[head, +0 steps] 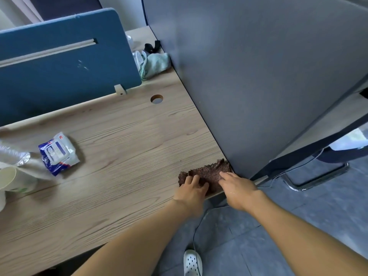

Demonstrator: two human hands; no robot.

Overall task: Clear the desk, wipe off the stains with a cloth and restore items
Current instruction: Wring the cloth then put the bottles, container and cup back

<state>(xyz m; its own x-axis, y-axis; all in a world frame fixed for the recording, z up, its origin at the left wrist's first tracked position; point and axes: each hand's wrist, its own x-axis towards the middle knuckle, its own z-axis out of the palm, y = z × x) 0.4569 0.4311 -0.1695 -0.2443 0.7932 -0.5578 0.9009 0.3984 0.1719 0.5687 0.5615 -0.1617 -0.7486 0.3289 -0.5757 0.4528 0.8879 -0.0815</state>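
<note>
A brown cloth point(209, 172) lies crumpled at the right front corner of the wooden desk point(123, 152), against the grey partition. My left hand point(192, 191) rests on the cloth's left part with fingers spread and slightly bent. My right hand point(240, 189) lies on its right part, fingers stretched forward over the desk edge. A blue-and-white wet-wipe pack point(58, 153) lies at the left of the desk. Paper cups point(10, 178) and a clear plastic sleeve point(14, 154) sit at the far left edge.
A blue divider point(65, 62) runs along the desk's back; a tall grey partition point(258, 76) walls its right side. A green cloth point(155, 64) and black item point(152, 46) lie behind. A cable hole point(156, 99) is near the back. Below: grey floor, a cable, a white shoe point(192, 262).
</note>
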